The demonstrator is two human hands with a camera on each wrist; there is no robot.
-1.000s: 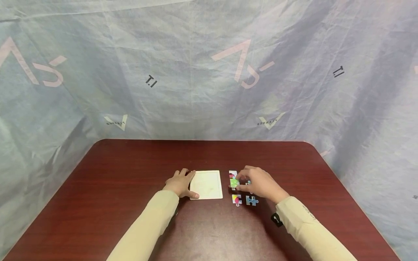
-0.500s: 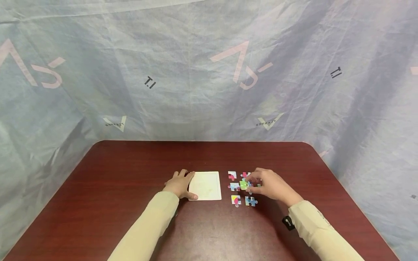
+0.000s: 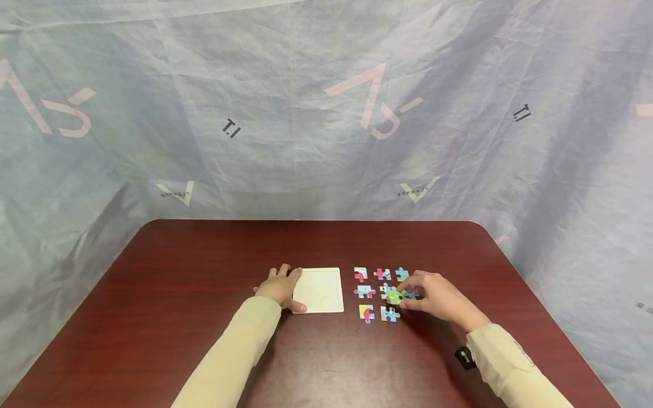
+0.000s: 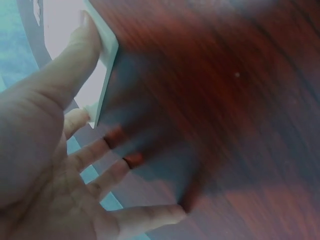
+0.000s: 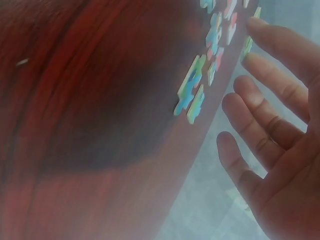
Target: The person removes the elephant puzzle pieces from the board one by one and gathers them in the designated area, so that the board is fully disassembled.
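In the head view my right hand (image 3: 440, 297) pinches a green puzzle piece (image 3: 395, 297) between thumb and fingers, over the loose puzzle pieces. The right wrist view shows this held green piece (image 5: 247, 46) edge-on at the fingertips, with the other fingers loosely extended. To the left, my left hand (image 3: 277, 290) rests at the left side of a pale square puzzle tray (image 3: 318, 292). Its thumb (image 4: 82, 55) lies over the tray's edge in the left wrist view, one finger touches the tray's corner, and the remaining fingers are spread out straight toward the table.
Several loose puzzle pieces lie in rows right of the tray, among them a yellow-and-pink one (image 3: 365, 313), a blue one (image 3: 390, 314) and a red-and-white one (image 3: 360, 274). The dark red table (image 3: 316, 362) ends at a grey cloth (image 3: 301, 141) behind.
My right hand has carried the green piece rightward and slightly nearer, uncovering pieces in the upper and middle rows. The left hand stays at the tray.
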